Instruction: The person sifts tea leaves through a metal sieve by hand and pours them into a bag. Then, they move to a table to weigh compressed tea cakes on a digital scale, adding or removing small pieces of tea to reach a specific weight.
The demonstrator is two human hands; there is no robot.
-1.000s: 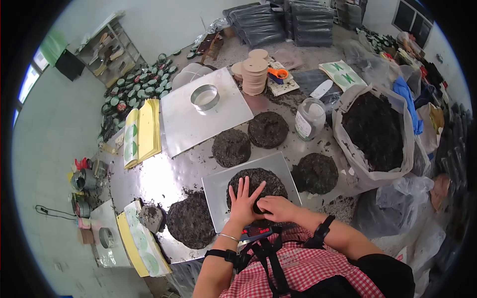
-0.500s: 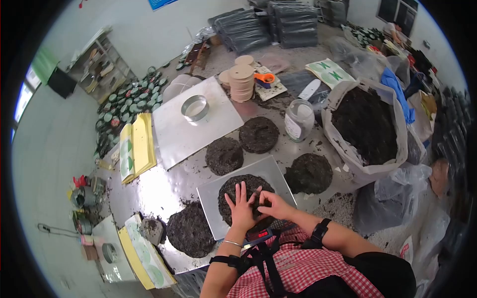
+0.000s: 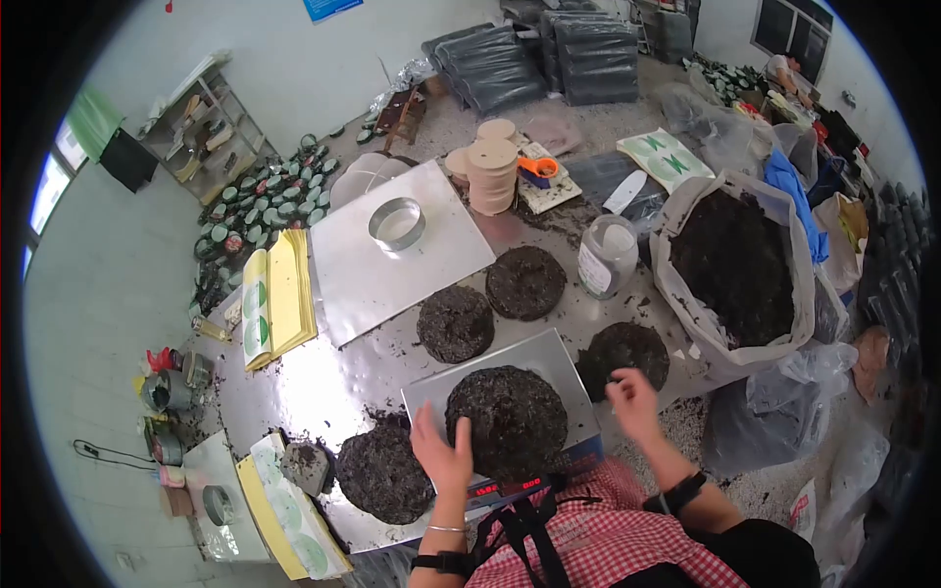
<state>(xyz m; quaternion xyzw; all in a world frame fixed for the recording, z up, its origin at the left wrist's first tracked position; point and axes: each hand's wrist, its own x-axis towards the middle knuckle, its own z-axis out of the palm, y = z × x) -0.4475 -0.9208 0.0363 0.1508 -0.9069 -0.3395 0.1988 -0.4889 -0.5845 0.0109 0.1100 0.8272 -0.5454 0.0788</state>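
A dark, crumbly round cake (image 3: 507, 421), made of leaf-like pressed material, lies on the metal plate of a digital scale (image 3: 571, 387) with red digits lit at its front. My left hand (image 3: 443, 451) is open at the cake's left side, thumb against its edge and fingers spread over the plate. Off to the right, my right hand (image 3: 633, 404) is raised with curled fingers, beside another dark cake (image 3: 627, 355); whatever it pinches, if anything, is too small to make out. Two more cakes (image 3: 455, 323) (image 3: 525, 282) sit behind the scale, and a larger one (image 3: 386, 475) is at left.
A white sack (image 3: 676, 284) of dark loose material stands at right, near a clear jar (image 3: 608, 257). Behind are a metal ring (image 3: 397, 224) on a white board (image 3: 338, 279), stacked round discs (image 3: 492, 181) and an orange tape dispenser (image 3: 538, 169). Yellow printed sheets (image 3: 289, 294) lie left.
My right hand has left the cake on the scale and moved right. My left hand has slid from the cake's top to its left edge. More of the cake and red digits now shows.
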